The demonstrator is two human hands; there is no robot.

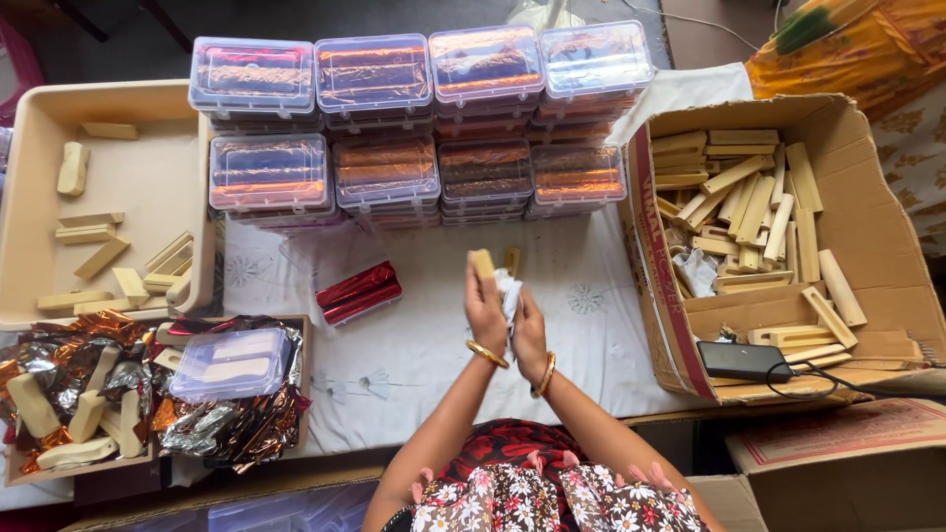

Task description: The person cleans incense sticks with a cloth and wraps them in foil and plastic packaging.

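Bar: pale tan rectangular bar, smooth, upright at table centre, gripped in left hand.
Cloth: white crumpled cloth, pinched by right hand, touching the bar.
Hands: both raised, palms facing, one gold bangle each.
Boxes: eight visible stacks of clear plastic boxes at 12 o'clock.
Carton: cardboard carton of bars, 3 o'clock.
Tray: beige tray, 9 o'clock.

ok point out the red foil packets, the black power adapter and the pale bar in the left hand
red foil packets (359, 292), head view, middle of the top packet
black power adapter (743, 361), head view, centre of its body
pale bar (482, 263), head view, end showing above the left hand (485, 313)
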